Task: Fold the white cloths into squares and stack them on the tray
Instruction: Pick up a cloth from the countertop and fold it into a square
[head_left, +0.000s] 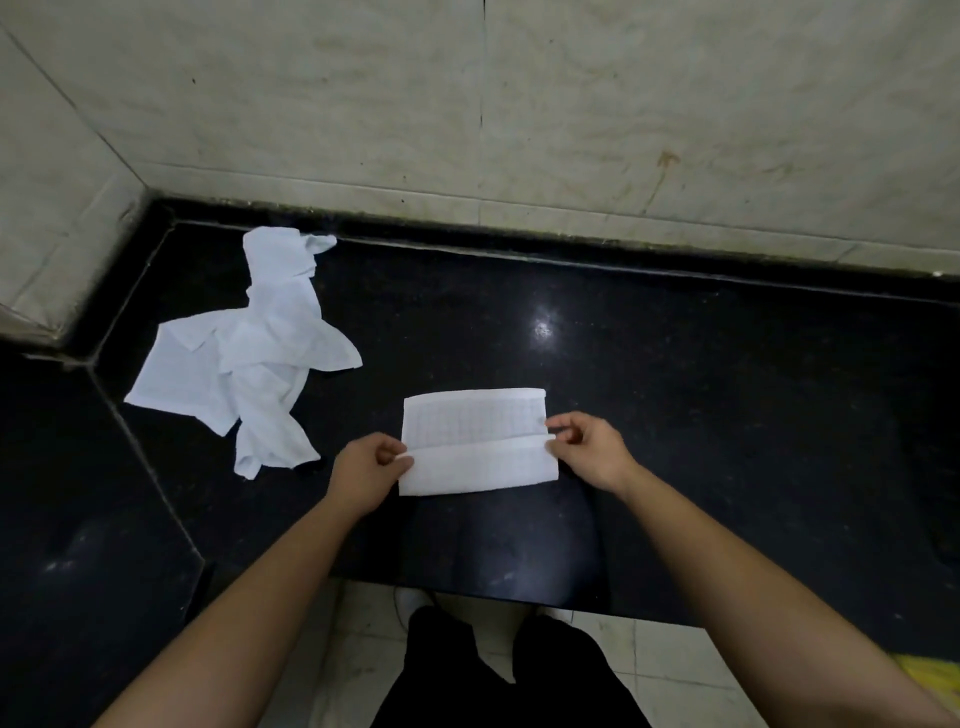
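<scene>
Holds a half-folded white cloth (478, 441) flat on the black table (675, 415), directly between both hands. Pinches the near flap's left end with the left hand (366, 470), its right end with the right hand (587, 449). Has a crumpled pile of white cloths (249, 353) well apart, far left.

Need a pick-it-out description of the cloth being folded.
On the black polished stone counter below the pale tiled wall, look near the front edge. The flat white rectangular cloth lies there, pinched at its ends by the left hand and right hand. The crumpled white cloths to its left lie loose.
</scene>
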